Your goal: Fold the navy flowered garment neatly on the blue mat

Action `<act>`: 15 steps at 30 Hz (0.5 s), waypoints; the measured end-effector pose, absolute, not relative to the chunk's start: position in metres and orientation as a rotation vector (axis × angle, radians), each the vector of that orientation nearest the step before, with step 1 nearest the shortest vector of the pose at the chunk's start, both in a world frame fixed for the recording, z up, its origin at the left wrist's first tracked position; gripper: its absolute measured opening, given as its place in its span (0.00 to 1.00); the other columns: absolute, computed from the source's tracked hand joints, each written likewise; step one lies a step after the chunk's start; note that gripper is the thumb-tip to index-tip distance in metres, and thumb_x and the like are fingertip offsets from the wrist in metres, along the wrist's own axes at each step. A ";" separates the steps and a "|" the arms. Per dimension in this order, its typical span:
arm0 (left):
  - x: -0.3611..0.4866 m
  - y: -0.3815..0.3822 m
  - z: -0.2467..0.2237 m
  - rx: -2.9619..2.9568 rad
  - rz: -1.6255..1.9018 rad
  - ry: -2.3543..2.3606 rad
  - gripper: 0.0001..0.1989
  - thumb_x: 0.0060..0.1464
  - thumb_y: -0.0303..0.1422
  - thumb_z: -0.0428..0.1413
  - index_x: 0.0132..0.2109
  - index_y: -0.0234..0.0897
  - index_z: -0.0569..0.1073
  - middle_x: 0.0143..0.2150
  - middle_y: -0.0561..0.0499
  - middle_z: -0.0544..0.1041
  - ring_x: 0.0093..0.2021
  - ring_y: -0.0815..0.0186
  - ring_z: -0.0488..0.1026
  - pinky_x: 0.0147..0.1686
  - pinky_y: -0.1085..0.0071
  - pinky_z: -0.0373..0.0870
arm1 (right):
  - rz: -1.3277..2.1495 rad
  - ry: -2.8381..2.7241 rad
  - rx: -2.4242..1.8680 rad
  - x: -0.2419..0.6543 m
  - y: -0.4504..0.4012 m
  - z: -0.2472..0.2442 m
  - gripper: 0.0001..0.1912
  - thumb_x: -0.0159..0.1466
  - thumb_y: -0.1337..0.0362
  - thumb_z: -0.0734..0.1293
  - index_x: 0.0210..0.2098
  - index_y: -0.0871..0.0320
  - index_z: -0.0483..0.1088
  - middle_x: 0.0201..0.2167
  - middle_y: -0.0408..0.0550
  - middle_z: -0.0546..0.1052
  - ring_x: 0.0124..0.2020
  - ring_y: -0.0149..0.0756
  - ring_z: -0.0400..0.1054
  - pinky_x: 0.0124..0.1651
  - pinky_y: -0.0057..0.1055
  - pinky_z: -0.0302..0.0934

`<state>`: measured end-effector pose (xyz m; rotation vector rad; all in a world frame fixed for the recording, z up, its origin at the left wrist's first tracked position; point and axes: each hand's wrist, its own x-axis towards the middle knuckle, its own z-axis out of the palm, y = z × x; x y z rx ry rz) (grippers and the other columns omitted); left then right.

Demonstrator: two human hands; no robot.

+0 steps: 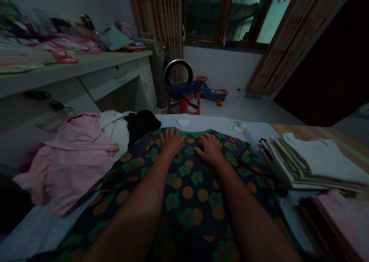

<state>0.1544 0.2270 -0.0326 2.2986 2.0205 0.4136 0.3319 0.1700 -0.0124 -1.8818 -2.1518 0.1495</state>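
Observation:
A dark short-sleeved garment [187, 181] printed with green flowers and orange dots lies spread flat, its green-trimmed neckline [190, 132] at the far side. My left hand [171, 142] rests palm down on the garment just below that neckline. My right hand [210, 149] lies flat on the same cloth, a little to the right and nearer to me. Neither hand grips a fold. Left of the garment lies a crumpled pink garment [69, 158], with a white cloth [115, 129] and a black cloth [141, 125] bunched beyond it.
A stack of folded clothes [314, 164] and a pink folded stack [343, 219] sit to the right, on a pale sheet [207, 123] and wooden board [325, 133]. Beyond stand a cluttered white desk [86, 71], red stool [183, 102] and toy ride-on car [213, 90].

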 end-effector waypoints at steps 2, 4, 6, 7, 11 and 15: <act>0.157 0.225 -0.030 2.302 0.502 2.050 0.19 0.62 0.37 0.48 0.58 0.40 0.68 0.65 0.40 0.63 0.64 0.49 0.58 0.61 0.51 0.58 | 0.167 -2.246 -1.747 0.324 0.168 -0.007 0.19 0.66 0.56 0.63 0.53 0.55 0.70 0.53 0.54 0.71 0.54 0.45 0.61 0.56 0.40 0.54; 0.159 0.223 -0.028 2.267 0.537 2.097 0.15 0.60 0.35 0.50 0.53 0.39 0.70 0.58 0.40 0.67 0.60 0.50 0.62 0.57 0.55 0.63 | 0.201 -2.323 -1.681 0.318 0.165 -0.006 0.15 0.66 0.59 0.63 0.49 0.55 0.71 0.50 0.52 0.72 0.51 0.43 0.63 0.54 0.38 0.56; 0.159 0.223 -0.026 2.252 0.523 2.119 0.13 0.61 0.33 0.48 0.50 0.39 0.71 0.54 0.40 0.69 0.56 0.51 0.64 0.53 0.56 0.66 | 0.225 -2.355 -1.669 0.314 0.163 -0.008 0.16 0.66 0.58 0.63 0.51 0.55 0.70 0.52 0.52 0.71 0.53 0.43 0.62 0.54 0.40 0.56; 0.158 0.223 -0.026 2.261 0.515 2.117 0.13 0.61 0.32 0.47 0.49 0.39 0.72 0.52 0.40 0.70 0.55 0.51 0.65 0.52 0.55 0.66 | 0.234 -2.357 -1.672 0.314 0.162 -0.009 0.17 0.66 0.58 0.62 0.53 0.55 0.69 0.54 0.52 0.70 0.54 0.44 0.62 0.55 0.41 0.55; 0.155 0.221 -0.026 2.299 0.510 2.091 0.13 0.61 0.29 0.45 0.47 0.40 0.72 0.51 0.41 0.71 0.53 0.52 0.66 0.50 0.56 0.67 | 0.269 -2.349 -1.696 0.315 0.161 -0.017 0.26 0.68 0.55 0.60 0.63 0.55 0.60 0.64 0.53 0.63 0.64 0.43 0.55 0.64 0.45 0.47; 0.154 0.218 -0.027 2.299 0.537 2.094 0.12 0.62 0.31 0.47 0.48 0.41 0.72 0.51 0.43 0.71 0.53 0.53 0.66 0.50 0.58 0.67 | 0.261 -2.330 -1.786 0.316 0.162 -0.023 0.28 0.70 0.53 0.56 0.67 0.55 0.55 0.70 0.51 0.56 0.70 0.43 0.47 0.69 0.47 0.39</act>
